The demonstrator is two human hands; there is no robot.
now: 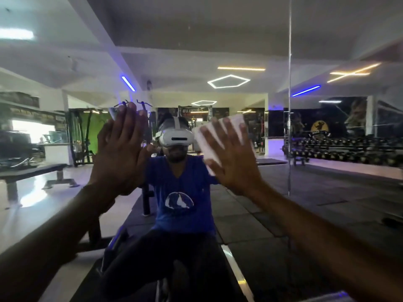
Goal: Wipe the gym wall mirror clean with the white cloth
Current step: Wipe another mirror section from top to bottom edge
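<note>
The gym wall mirror [340, 199] fills the view straight ahead and reflects a person in a blue shirt with a white headset. My right hand [231, 158] lies flat against the glass, fingers spread, pressing the white cloth [207, 140] onto it. The cloth shows between and above the fingers. My left hand [120, 153] is raised flat at the same height, fingers together. A small white piece [112, 113] peeks out past its fingertips, and most of it is hidden behind the hand.
A vertical seam [289, 88] between mirror panels runs down to the right of my right hand. The reflection shows a flat bench [32, 173] at left, a dumbbell rack [349, 149] at right, dark floor mats and ceiling lights.
</note>
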